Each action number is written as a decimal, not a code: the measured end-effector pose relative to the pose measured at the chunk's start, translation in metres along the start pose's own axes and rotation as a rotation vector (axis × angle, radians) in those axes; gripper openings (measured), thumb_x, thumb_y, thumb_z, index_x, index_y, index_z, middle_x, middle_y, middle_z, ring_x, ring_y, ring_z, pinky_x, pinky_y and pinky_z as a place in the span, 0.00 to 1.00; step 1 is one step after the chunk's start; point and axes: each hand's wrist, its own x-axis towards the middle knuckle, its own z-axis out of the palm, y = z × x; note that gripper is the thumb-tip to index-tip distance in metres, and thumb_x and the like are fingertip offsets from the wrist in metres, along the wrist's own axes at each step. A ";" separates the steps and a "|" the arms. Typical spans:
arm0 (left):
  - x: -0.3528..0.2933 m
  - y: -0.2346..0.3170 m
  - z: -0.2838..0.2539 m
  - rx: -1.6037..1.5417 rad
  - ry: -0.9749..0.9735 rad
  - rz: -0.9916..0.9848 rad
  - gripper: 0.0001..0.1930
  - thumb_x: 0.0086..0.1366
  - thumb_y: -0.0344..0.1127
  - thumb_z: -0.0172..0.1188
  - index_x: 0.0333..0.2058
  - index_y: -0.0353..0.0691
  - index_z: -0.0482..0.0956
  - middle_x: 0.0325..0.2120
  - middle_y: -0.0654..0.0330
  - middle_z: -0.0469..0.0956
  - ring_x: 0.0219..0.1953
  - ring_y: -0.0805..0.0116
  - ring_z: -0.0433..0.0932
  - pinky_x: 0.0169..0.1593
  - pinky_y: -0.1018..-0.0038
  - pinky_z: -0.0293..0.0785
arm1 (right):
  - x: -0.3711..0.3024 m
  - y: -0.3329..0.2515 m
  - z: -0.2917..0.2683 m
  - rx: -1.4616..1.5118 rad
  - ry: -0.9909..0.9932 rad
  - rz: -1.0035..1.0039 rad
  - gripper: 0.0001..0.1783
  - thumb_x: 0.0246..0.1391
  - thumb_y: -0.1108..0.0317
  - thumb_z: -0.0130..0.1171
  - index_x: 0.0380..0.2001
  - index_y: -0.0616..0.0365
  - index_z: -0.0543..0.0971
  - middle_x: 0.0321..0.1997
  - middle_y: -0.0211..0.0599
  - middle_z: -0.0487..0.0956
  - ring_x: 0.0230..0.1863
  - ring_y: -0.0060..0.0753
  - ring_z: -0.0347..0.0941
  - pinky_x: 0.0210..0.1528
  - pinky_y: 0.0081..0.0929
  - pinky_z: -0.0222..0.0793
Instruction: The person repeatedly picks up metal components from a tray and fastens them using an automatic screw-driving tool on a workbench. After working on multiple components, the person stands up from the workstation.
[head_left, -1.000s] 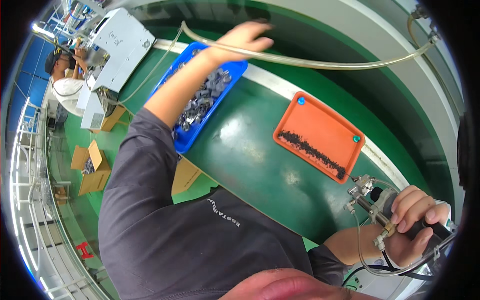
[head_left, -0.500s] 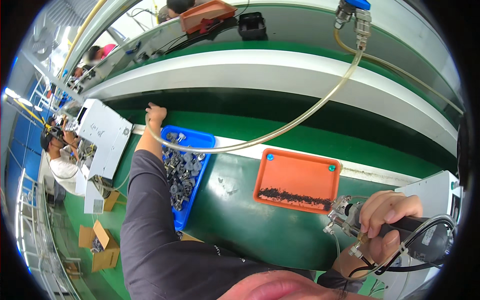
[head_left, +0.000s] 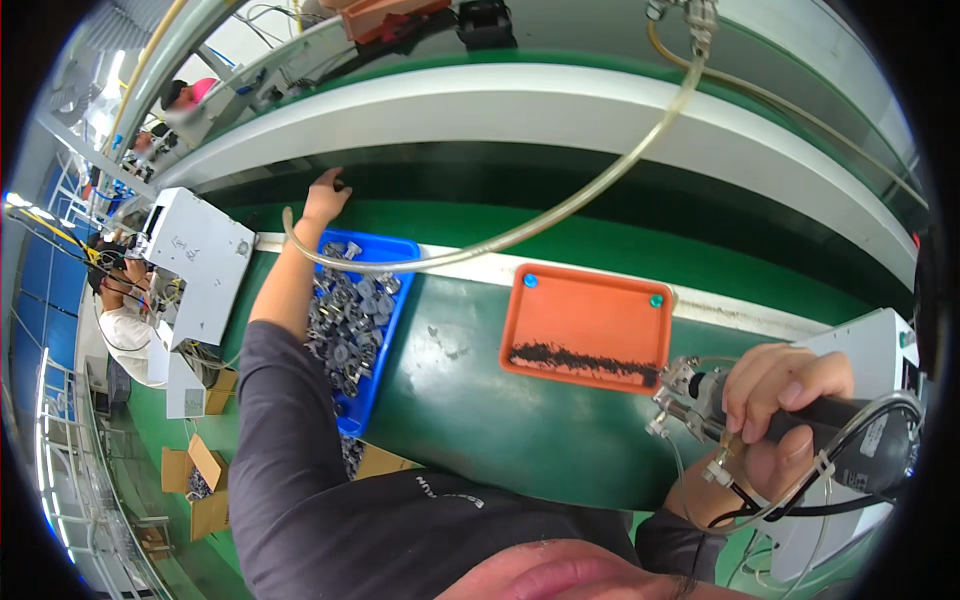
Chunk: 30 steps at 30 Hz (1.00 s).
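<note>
My left hand is stretched past the far end of a blue tray, over the dark green belt. Its fingers curl round a small dark thing too little to name. Grey and metal parts lie heaped in that tray. At the right, my right hand is wrapped round a black power screwdriver with metal fittings at its front and hoses along it. The screwdriver's front end is by the near right corner of an orange tray, where small black screw-like pieces form a band.
A clear hose arcs over the bench between my arms. White machines stand at the left and right. Beneath the blue tray's near end is an open cardboard box. Another person sits at the far left.
My left hand has moved farther out over the belt and slightly right, its fingers now curled. The view has shifted, so the trays sit higher. My right hand keeps its hold.
</note>
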 end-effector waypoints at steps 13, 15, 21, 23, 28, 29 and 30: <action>-0.292 0.382 -0.025 -0.487 -0.376 0.867 0.14 0.54 0.35 0.76 0.37 0.39 0.83 0.30 0.58 0.81 0.35 0.58 0.81 0.40 0.65 0.77 | -0.016 -0.018 -0.043 0.068 -0.354 0.161 0.27 0.67 0.41 0.54 0.52 0.54 0.71 0.26 0.26 0.72 0.27 0.25 0.68 0.35 0.30 0.61; -0.312 0.391 0.005 -0.426 -0.367 1.044 0.13 0.58 0.41 0.72 0.36 0.42 0.82 0.28 0.61 0.77 0.35 0.61 0.79 0.41 0.66 0.74 | -0.021 -0.013 -0.050 0.047 -0.398 0.193 0.29 0.66 0.39 0.54 0.53 0.53 0.72 0.28 0.26 0.73 0.28 0.25 0.69 0.36 0.29 0.60; -0.341 0.395 0.050 -0.497 -0.427 1.029 0.18 0.57 0.43 0.71 0.42 0.41 0.80 0.30 0.60 0.74 0.36 0.59 0.77 0.42 0.64 0.74 | -0.045 -0.024 -0.075 -0.082 -0.489 0.206 0.34 0.64 0.33 0.54 0.58 0.49 0.75 0.31 0.27 0.75 0.31 0.25 0.70 0.37 0.29 0.58; -0.343 0.394 0.047 -0.600 -0.477 0.920 0.18 0.57 0.40 0.71 0.44 0.39 0.79 0.36 0.58 0.77 0.40 0.55 0.78 0.46 0.62 0.76 | -0.047 -0.017 -0.067 -0.023 -0.482 0.224 0.34 0.64 0.33 0.54 0.58 0.49 0.75 0.31 0.27 0.75 0.31 0.25 0.70 0.37 0.29 0.58; -0.339 0.379 0.041 -0.735 -0.582 0.847 0.17 0.55 0.32 0.71 0.42 0.38 0.78 0.42 0.57 0.79 0.45 0.55 0.79 0.48 0.62 0.78 | -0.054 -0.006 -0.062 0.064 -0.460 0.226 0.34 0.64 0.33 0.55 0.57 0.49 0.76 0.30 0.28 0.76 0.30 0.27 0.71 0.35 0.30 0.59; -0.339 0.379 0.041 -0.715 -0.624 0.853 0.15 0.55 0.30 0.71 0.41 0.38 0.78 0.44 0.56 0.79 0.46 0.56 0.79 0.48 0.62 0.78 | -0.054 -0.006 -0.062 0.063 -0.470 0.221 0.34 0.64 0.33 0.55 0.57 0.49 0.76 0.30 0.27 0.76 0.29 0.26 0.71 0.35 0.29 0.59; -0.339 0.379 0.044 -0.719 -0.626 0.849 0.15 0.55 0.30 0.71 0.41 0.38 0.78 0.44 0.56 0.79 0.46 0.56 0.79 0.48 0.62 0.78 | -0.054 -0.005 -0.063 0.062 -0.480 0.217 0.34 0.63 0.33 0.56 0.56 0.49 0.76 0.29 0.27 0.76 0.29 0.26 0.71 0.34 0.29 0.59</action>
